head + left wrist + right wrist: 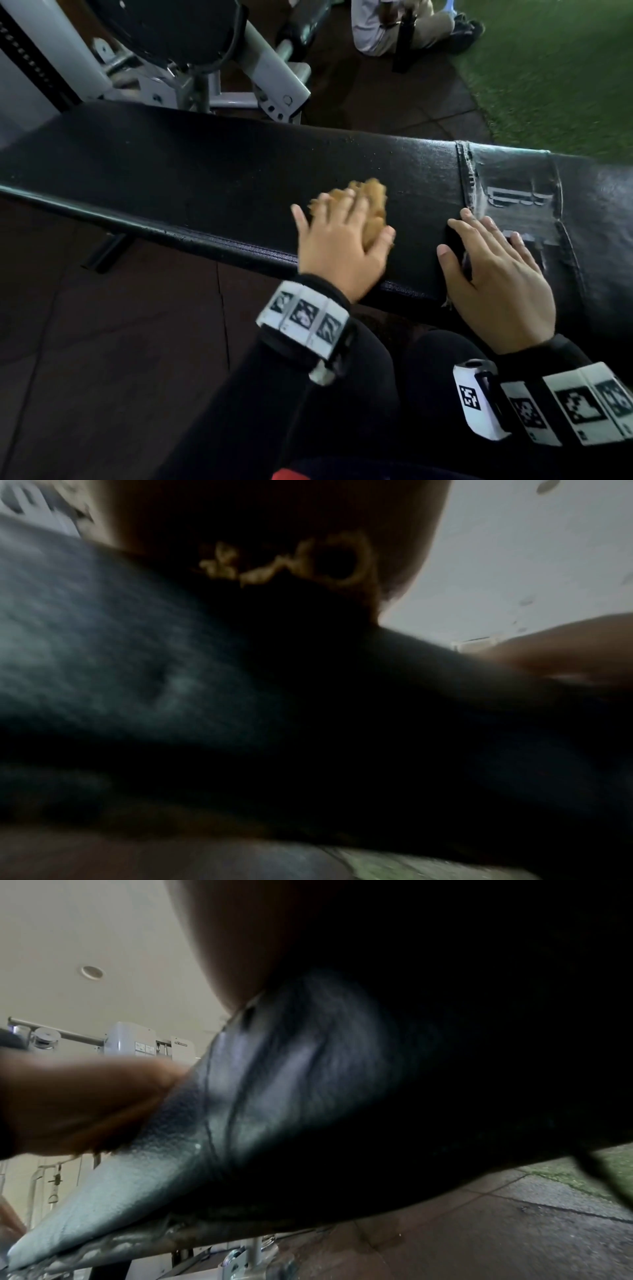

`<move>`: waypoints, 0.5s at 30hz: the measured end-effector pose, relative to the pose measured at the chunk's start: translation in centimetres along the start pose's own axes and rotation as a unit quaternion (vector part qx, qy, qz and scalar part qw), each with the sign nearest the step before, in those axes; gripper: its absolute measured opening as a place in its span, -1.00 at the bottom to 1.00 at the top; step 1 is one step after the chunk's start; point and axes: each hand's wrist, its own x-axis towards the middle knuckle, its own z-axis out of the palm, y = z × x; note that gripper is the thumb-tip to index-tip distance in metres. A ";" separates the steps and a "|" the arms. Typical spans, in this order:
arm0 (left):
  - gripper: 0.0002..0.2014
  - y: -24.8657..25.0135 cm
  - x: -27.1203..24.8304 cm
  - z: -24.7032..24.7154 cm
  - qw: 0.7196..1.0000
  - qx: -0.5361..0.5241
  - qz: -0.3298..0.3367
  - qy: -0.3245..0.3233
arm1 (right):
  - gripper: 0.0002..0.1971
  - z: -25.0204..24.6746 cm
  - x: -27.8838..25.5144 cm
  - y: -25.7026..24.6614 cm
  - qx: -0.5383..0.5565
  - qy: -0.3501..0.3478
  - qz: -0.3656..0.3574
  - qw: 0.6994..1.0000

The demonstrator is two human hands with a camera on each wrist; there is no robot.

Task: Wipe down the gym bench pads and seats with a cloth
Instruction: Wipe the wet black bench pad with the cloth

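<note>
A long black gym bench pad (205, 178) runs across the head view. My left hand (342, 222) lies on a crumpled tan cloth (371, 195) near the pad's front edge, fingers spread and pressing it flat. The left wrist view is dark and shows a bit of the cloth (260, 572) under the palm on the pad (137, 669). My right hand (493, 263) rests flat on the pad, to the right of the cloth, over a worn, frayed seam (467, 178) beside a faded label patch (513, 200). In the right wrist view the pad (274, 1096) fills the frame under my palm.
A grey machine frame (260, 68) stands just behind the bench. Farther back a person (404, 27) sits on the floor by green turf (565, 68). Brown rubber tiles (102, 342) lie in front, with a black bench leg (106, 250) below the pad.
</note>
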 end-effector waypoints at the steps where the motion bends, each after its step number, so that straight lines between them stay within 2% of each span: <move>1: -0.35 0.8 -1.2 0.4 0.999 -0.009 0.030 0.000 | -0.52 0.0 0.0 0.0 0.001 -0.002 0.000 1.000; 3: -0.34 0.9 -3.3 0.5 0.997 -0.001 0.075 0.013 | -0.51 0.0 0.0 0.1 0.002 -0.004 0.000 1.000; 6: -0.37 -1.9 -4.9 -0.5 0.996 0.013 0.081 0.025 | -0.52 0.0 0.1 0.2 0.008 -0.002 0.001 1.000; 8: -0.35 -4.4 -5.2 -1.2 0.998 0.004 0.049 0.036 | -0.52 0.0 0.0 0.2 0.008 -0.001 0.000 1.000; 12: -0.36 -8.9 -4.1 -1.8 0.993 -0.069 -0.069 0.067 | -0.52 0.0 0.0 0.2 0.007 -0.007 -0.001 1.000; 15: -0.36 -9.0 -2.1 -1.7 0.989 -0.070 -0.111 0.070 | -0.51 -0.2 0.1 -0.1 0.004 -0.013 0.001 1.000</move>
